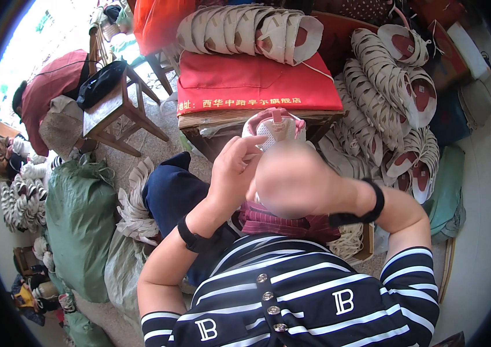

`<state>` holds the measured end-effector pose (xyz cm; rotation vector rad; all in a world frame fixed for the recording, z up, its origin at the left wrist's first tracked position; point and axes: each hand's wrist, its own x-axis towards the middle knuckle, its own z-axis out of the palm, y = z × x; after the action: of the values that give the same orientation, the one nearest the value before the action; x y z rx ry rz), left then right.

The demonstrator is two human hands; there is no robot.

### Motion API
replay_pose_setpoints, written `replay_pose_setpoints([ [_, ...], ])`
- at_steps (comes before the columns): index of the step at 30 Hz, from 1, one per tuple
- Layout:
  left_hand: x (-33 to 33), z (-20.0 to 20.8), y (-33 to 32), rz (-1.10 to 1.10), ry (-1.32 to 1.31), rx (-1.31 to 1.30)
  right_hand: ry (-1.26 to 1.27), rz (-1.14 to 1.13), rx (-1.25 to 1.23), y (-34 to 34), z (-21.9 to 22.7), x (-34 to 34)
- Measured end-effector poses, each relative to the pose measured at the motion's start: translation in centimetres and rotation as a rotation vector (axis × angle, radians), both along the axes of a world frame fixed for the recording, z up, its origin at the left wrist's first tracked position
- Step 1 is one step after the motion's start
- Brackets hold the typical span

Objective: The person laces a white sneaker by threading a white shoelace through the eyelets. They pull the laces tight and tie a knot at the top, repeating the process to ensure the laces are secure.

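A white and pink sneaker (283, 132) is right in front of me, its tongue and pink collar toward the red-covered table. My left hand (235, 165) is at its left side, fingers bent inward with the tips by the tongue. Whatever those fingers pinch is too small to make out. Close against the shoe's near part is my right hand (294, 176), so blurred that its fingers cannot be read. The two hands hide most of the sneaker's lower part. Below them a dark red striped cloth (286, 222) covers my lap.
On the table's red cloth (245, 81) lies a row of nested white shoe uppers (245, 32). More stacked uppers (381, 87) are heaped at the right. A box of pale laces (352, 240) stands by my right side. Left are a green sack (78, 220), a wooden stool (112, 104) and a bending person (63, 87).
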<state>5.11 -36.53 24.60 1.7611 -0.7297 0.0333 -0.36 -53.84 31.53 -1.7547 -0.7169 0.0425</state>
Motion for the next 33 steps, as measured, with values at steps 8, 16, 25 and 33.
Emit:
replay_pose_setpoints([
  [8, 0.4, -1.4, -2.4, 0.025, 0.028, 0.064, 0.212, -0.002, 0.012, -1.1, -4.6, -2.6],
  [16, 1.1, -1.1, -3.7, -0.055, 0.057, 0.083, 0.301, 0.038, -0.077, -1.9, -5.7, -2.5],
  [25, 1.6, 0.2, -3.2, 0.036, -0.267, 0.325, -0.307, -0.599, -0.531, -6.6, -5.4, 2.7],
  [33, 1.6, 0.6, -4.0, 0.202, -0.492, 0.555, -0.429, -0.615, -0.699, -6.6, -8.0, 4.0],
])
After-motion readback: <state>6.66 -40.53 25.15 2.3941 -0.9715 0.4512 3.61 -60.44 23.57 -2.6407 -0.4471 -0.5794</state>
